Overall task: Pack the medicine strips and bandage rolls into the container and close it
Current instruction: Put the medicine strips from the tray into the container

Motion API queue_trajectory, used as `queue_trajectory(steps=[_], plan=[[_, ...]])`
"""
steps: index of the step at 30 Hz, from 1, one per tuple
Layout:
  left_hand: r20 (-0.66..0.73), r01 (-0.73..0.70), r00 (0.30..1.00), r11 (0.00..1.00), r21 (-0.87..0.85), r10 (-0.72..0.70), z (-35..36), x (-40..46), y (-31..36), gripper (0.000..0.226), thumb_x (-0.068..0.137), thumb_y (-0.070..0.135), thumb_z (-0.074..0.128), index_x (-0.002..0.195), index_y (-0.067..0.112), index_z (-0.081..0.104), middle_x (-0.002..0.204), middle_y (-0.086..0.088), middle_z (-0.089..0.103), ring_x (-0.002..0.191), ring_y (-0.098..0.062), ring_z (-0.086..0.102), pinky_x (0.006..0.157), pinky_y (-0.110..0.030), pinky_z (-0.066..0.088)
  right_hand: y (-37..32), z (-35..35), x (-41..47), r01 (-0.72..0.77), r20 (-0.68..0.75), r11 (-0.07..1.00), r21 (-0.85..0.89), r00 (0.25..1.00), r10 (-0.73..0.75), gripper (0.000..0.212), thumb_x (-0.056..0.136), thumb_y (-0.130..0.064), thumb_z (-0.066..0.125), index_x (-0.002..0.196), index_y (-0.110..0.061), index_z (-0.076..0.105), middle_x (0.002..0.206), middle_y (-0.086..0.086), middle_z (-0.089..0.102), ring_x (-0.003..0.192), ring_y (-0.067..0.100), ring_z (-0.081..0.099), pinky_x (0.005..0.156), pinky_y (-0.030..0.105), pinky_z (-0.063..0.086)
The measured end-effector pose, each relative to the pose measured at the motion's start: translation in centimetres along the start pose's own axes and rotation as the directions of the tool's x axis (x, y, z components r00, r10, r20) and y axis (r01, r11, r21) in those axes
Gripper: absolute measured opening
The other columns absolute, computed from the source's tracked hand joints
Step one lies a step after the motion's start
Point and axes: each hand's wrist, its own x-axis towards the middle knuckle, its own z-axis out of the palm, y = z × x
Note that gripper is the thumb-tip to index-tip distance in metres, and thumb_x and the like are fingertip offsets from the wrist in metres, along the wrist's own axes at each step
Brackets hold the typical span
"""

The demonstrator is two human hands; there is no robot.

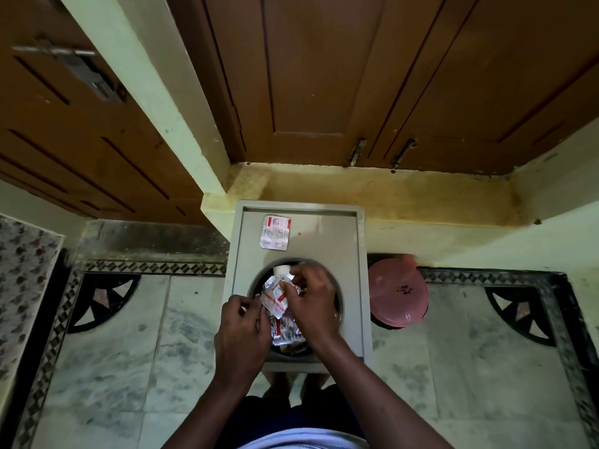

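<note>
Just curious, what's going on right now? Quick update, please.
Right hand pinching strip over container; left hand at rim. One strip still on stool. Pink lid off, on floor.

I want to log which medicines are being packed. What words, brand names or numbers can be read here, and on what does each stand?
None can be read.
Medicine strip lying on the stool: red and white print, too small and blurred.
Strip pinched by the right hand over the container: red lettering, blurred.
Strips already in the container: print, unreadable.
Pink lid on the floor: a small dark mark, too blurred.
</note>
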Motion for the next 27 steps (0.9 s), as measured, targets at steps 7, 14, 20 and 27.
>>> queue_trajectory(steps=[7, 14, 20, 27], plan=[[-0.008, -0.076, 0.997, 0.989, -0.128, 0.076, -0.9, -0.3, -0.4, 0.054, 0.086, 0.022, 0.068, 0.14, 0.017, 0.061, 0.129, -0.005, 0.055, 0.111, -0.025, 0.058, 0.075, -0.037, 0.059, -0.3, 0.8, 0.3, 0.278, 0.158, 0.95, -0.144, 0.954, -0.256, 0.015, 0.088, -0.005, 0.068, 0.103, -0.005, 0.069, 0.099, 0.012, 0.066, 0.088, 0.026, 0.063, 0.076, 0.031, 0.048], [0.039, -0.164, 0.986, 0.986, -0.015, 0.165, -0.2, 0.4, -1.1, 0.045, 0.085, 0.038, 0.06, 0.124, 0.02, 0.072, 0.131, -0.003, 0.063, 0.111, -0.029, 0.059, 0.084, -0.042, 0.054, -0.5, 0.5, -0.2, 0.419, 0.296, 0.887, -0.195, 0.887, -0.354, 0.041, 0.082, -0.005, 0.055, 0.122, -0.004, 0.065, 0.114, 0.016, 0.07, 0.1, 0.033, 0.069, 0.081, 0.039, 0.058], [0.029, -0.171, 0.985, 0.985, 0.014, 0.171, -0.3, 0.3, -1.0, 0.037, 0.087, 0.04, 0.07, 0.119, 0.023, 0.075, 0.126, 0.001, 0.065, 0.11, -0.026, 0.058, 0.082, -0.04, 0.05, 1.0, -0.1, 0.2, 0.418, 0.229, 0.847, -0.33, 0.905, -0.358, 0.022, 0.079, -0.004, 0.074, 0.101, -0.007, 0.074, 0.106, 0.011, 0.071, 0.098, 0.032, 0.063, 0.084, 0.045, 0.055], [0.016, -0.172, 0.985, 0.985, -0.01, 0.172, -0.3, -0.1, -1.2, 0.037, 0.086, 0.033, 0.072, 0.116, 0.012, 0.072, 0.126, -0.005, 0.065, 0.112, -0.029, 0.058, 0.086, -0.043, 0.053, 1.9, -0.8, 0.2, 0.477, 0.26, 0.848, -0.232, 0.87, -0.418, 0.018, 0.081, -0.005, 0.07, 0.097, -0.006, 0.076, 0.097, 0.01, 0.072, 0.092, 0.034, 0.065, 0.08, 0.045, 0.055]])
